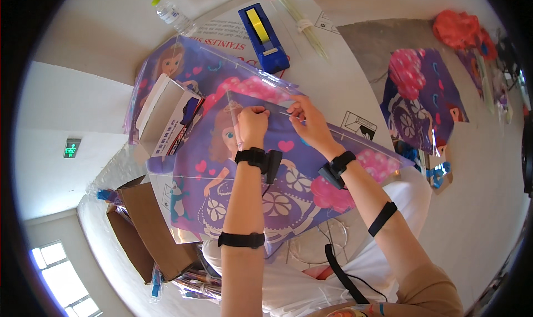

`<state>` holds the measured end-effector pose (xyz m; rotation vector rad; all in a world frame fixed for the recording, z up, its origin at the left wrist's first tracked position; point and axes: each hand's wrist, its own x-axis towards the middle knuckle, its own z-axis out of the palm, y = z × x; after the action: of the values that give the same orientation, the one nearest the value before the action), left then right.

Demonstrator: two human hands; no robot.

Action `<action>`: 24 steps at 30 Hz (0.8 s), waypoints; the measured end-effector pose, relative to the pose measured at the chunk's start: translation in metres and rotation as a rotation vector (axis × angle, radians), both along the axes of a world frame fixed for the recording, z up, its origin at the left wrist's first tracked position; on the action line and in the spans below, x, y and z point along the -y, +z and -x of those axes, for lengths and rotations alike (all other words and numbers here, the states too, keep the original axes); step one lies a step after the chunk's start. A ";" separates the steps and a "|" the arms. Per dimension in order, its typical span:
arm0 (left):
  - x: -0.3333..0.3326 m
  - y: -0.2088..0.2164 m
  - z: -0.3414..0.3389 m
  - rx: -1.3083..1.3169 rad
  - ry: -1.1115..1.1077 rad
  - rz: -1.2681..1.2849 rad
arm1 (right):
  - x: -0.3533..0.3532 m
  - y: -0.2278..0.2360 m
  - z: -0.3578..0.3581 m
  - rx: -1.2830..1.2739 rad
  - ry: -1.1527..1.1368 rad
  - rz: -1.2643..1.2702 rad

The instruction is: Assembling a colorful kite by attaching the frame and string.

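Note:
Spread across my lap and the board in front of me is a purple sheet with a cartoon princess print [222, 172], crossed by thin pale rods, like a kite. My left hand [254, 127] is closed near its upper edge, fingertips pinched together; what they hold is hidden. To its right, my right hand [309, 125] pinches a small thin piece too fine to name, just above the same edge. A second printed sheet [208, 64] lies beneath and beyond it. Black straps with small dark devices sit on both wrists.
A blue tape dispenser [264, 38] with yellow tape stands beyond my hands, beside a bundle of pale rods [300, 20]. A small open carton [172, 117] rests at left, a plastic bottle [173, 17] behind it. Lower left is a brown cardboard box [147, 228]; another printed sheet [425, 103] lies right.

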<state>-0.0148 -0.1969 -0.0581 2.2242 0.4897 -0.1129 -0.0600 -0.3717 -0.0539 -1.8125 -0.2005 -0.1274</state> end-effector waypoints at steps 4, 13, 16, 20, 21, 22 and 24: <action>0.022 0.018 0.006 -0.047 -0.052 -0.034 | 0.009 -0.005 0.001 -0.017 -0.008 -0.002; 0.027 0.022 0.017 0.138 -0.089 -0.249 | 0.004 -0.002 0.000 -0.026 -0.001 -0.029; 0.021 0.018 0.015 0.153 -0.102 -0.197 | 0.003 -0.001 0.001 -0.018 -0.006 -0.016; 0.019 0.014 0.015 0.198 -0.146 -0.297 | 0.001 0.000 0.001 -0.026 -0.001 -0.007; 0.021 0.013 0.017 0.253 -0.159 -0.343 | 0.003 0.000 0.002 -0.031 -0.002 -0.008; 0.023 0.013 0.018 0.307 -0.172 -0.388 | 0.004 -0.001 0.001 -0.031 -0.002 -0.005; 0.020 0.011 0.019 0.345 -0.177 -0.393 | 0.002 -0.003 0.001 -0.021 0.000 -0.004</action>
<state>-0.0338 -0.2168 -0.0467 2.5973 0.1297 0.2958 -0.0609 -0.3737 -0.0564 -1.8095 -0.1848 -0.1087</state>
